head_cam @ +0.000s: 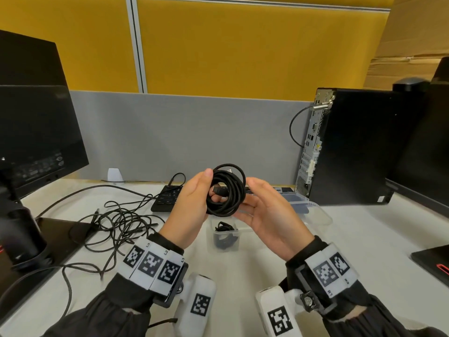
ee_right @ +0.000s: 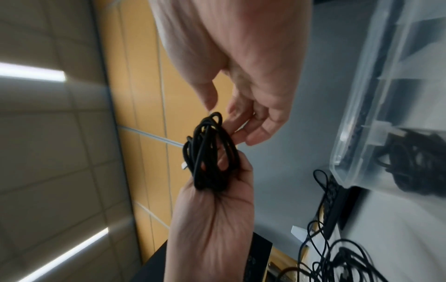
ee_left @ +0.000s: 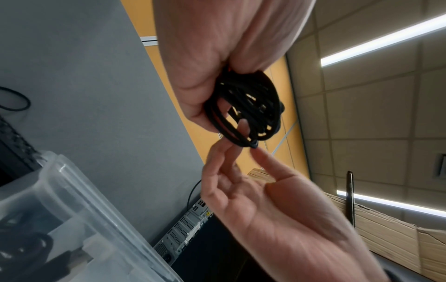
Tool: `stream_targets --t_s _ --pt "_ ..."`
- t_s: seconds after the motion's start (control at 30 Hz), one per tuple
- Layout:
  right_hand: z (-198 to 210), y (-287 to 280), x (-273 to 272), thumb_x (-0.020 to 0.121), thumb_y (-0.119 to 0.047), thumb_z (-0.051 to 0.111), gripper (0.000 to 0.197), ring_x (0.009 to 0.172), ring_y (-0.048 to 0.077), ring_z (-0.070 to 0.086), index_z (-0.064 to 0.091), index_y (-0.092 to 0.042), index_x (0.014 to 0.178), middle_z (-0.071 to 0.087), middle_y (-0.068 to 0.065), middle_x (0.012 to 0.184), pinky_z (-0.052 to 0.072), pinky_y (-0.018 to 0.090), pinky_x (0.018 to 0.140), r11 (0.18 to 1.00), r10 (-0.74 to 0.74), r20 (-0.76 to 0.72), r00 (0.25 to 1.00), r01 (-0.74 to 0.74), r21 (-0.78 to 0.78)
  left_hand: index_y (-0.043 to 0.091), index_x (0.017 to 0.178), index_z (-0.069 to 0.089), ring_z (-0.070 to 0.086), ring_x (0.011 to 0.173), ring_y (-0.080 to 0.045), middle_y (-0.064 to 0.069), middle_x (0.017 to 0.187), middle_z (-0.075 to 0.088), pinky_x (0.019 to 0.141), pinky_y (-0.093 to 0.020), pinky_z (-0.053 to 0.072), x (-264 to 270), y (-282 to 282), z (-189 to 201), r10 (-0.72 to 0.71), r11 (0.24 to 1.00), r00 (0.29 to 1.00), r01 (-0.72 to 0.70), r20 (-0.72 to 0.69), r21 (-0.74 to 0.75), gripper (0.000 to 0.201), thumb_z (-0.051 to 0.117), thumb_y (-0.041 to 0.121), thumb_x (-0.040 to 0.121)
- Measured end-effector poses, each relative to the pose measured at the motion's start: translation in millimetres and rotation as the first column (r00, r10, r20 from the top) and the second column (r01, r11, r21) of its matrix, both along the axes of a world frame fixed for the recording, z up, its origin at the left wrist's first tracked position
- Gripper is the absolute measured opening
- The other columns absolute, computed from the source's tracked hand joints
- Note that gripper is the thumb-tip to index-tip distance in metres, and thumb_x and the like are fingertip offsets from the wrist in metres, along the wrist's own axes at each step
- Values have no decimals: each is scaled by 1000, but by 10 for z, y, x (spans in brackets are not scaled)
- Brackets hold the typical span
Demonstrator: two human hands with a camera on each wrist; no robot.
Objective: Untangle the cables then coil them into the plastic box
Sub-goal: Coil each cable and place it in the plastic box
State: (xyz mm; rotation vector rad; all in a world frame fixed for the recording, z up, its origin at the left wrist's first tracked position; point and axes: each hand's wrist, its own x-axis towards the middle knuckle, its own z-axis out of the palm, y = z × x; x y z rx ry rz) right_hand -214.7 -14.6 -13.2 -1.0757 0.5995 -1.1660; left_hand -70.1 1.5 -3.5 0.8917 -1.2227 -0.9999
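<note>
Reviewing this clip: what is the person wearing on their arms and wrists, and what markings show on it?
Both hands, left hand and right hand, are bare, with no gloves. Each arm has a dark sleeve gathered at the cuff. Each wrist carries a white band printed with square black-and-white tag markers and small letter-number labels. A black bracket under each band holds a white camera housing, also tagged.

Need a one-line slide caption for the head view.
Left hand grips a coiled black cable, open right hand beside it, above a clear plastic box; tangled black cables remain on the desk.
</note>
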Motion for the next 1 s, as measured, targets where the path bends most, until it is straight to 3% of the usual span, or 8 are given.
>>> stream_targets --t_s 0.07,0.2,0.33,0.47,0.6,0.73,0.87,1.0 --pt "67 104 8 87 -39 53 30 78 16 66 45 -23 111 69 5 82 49 33 77 994 -32 -71 997 25 -107 -8 108 55 56 90 -37 -34 102 59 86 -47 45 14 -14 -14 34 999 999 -34 -10 7 46 33 31 100" --pt "96 204 56 73 -29 71 44 92 19 68 48 -27 110 72 8 99 51 24 78 957 -35 -252 967 -40 -286 -3 102 57 58 88 -34 -33 100 59 87 -53 46 10 -34 -32 114 993 990 -111 86 -30 45 36 36 99" --pt "68 224 87 75 -1 75 35 96 20 66 61 -25 96 70 4 96 53 26 82 926 -121 -308 944 -5 -378 13 86 54 47 62 -2 -3 69 49 60 -18 42 -20 -23 -45 177 981 960 -154 218 -121 29 34 29 100" --pt "132 256 75 80 -4 71 17 88 12 65 68 -20 87 70 0 90 49 18 76 893 -144 -283 948 1 -450 16 87 53 47 64 -4 -1 72 51 61 -19 41 -26 48 23 222 961 935 -162 276 -226 25 34 27 99" --pt "163 261 56 79 -11 72 12 93 15 66 71 -19 88 71 -1 95 50 23 80 859 -223 -292 930 46 -509 17 97 56 53 69 4 7 79 58 66 -16 45 -46 97 55 244 946 932 -168 268 -279 22 36 26 99" --pt "191 242 7 73 -15 76 9 91 8 63 72 -22 77 66 -9 92 51 19 76 659 -554 -187 811 290 -694 17 109 53 52 71 6 13 79 54 67 -12 41 -32 57 12 280 936 924 -203 260 -287 21 37 26 98" --pt "276 296 -24 77 -14 74 11 71 8 65 66 -20 75 67 -9 75 53 21 67 487 -629 -27 777 367 -793 23 96 56 43 56 0 8 66 46 60 -18 38 59 -35 7 313 930 925 -253 214 -267 18 37 22 99" --pt "375 307 -134 82 -26 69 9 72 8 65 60 -26 81 66 -11 77 53 21 67 357 -689 30 724 376 -855 24 85 53 42 56 0 7 65 45 58 -14 37 125 -39 41 373 903 890 -284 261 -323 22 36 24 99"
